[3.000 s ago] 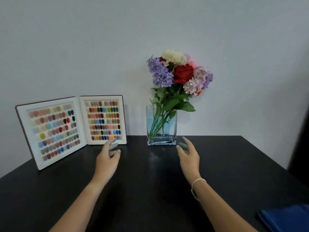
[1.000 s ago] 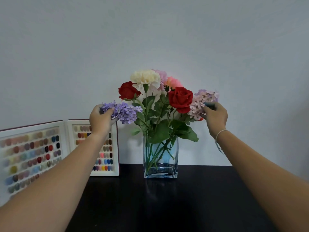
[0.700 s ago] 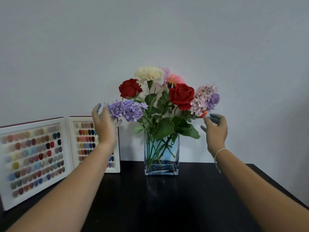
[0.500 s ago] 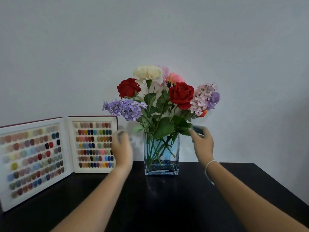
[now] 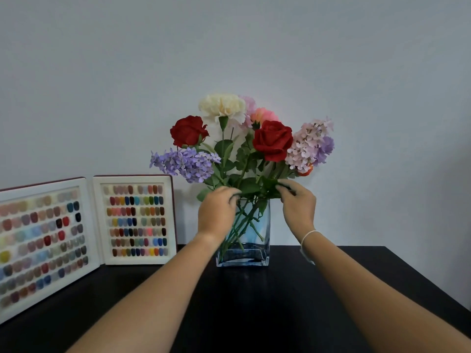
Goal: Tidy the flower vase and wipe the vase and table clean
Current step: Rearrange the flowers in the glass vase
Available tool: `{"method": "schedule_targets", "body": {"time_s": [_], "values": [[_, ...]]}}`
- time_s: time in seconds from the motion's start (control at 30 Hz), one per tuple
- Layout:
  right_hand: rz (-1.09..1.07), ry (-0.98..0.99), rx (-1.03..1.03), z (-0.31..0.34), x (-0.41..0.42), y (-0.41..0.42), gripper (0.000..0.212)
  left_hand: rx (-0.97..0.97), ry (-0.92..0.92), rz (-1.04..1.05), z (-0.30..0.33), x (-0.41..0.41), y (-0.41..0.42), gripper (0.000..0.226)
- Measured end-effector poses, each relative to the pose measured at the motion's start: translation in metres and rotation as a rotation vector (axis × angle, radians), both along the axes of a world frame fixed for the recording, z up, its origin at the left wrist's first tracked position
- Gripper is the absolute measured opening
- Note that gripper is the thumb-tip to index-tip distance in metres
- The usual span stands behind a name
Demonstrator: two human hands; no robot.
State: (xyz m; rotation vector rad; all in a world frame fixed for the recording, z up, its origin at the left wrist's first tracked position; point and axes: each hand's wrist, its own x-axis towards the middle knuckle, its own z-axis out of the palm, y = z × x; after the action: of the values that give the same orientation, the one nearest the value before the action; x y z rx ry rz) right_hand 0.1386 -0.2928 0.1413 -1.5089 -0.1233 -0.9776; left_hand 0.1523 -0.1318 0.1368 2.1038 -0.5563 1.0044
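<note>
A clear square glass vase [image 5: 257, 240] stands at the back of the black table [image 5: 254, 301], holding a bouquet: two red roses [image 5: 274, 140], a cream carnation [image 5: 222, 106], pink blooms and purple lilac sprays [image 5: 186, 163]. My left hand [image 5: 216, 214] is at the vase's left rim, its fingers closed on green stems and leaves. My right hand [image 5: 297, 205] is at the right rim, fingers pinching a green leaf [image 5: 267, 186]. The left hand covers the vase's upper left corner.
An open white display book of coloured nail samples [image 5: 135, 220] leans against the wall to the left of the vase. The table's right edge [image 5: 428, 289] runs diagonally at the right. A plain grey wall stands behind.
Both hands came down from the outer flower heads and moved inward to the vase mouth, where they now grip stems and leaves. The lilac spray stays spread to the left.
</note>
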Motion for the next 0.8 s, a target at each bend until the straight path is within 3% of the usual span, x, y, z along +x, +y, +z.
{"method": "schedule_targets", "body": {"time_s": [0.17,0.27,0.47,0.57,0.8], "values": [[0.060,0.019,0.019,-0.006,-0.001,-0.017,0.023,-0.006,-0.039,-0.031,0.016,0.007,0.033,0.024],[0.073,0.023,-0.078,-0.019,-0.006,-0.019,0.033,0.082,-0.003,-0.085,0.009,0.008,0.046,0.026],[0.045,0.029,-0.303,-0.038,-0.011,-0.017,0.023,0.135,0.058,-0.116,-0.005,0.007,0.054,0.025],[0.055,0.011,-0.366,-0.035,-0.013,-0.018,0.032,0.212,0.093,-0.129,-0.006,0.005,0.051,0.027],[0.040,-0.048,-0.278,-0.007,-0.014,-0.012,0.039,0.162,0.112,-0.209,0.001,-0.002,0.036,0.036]]}}
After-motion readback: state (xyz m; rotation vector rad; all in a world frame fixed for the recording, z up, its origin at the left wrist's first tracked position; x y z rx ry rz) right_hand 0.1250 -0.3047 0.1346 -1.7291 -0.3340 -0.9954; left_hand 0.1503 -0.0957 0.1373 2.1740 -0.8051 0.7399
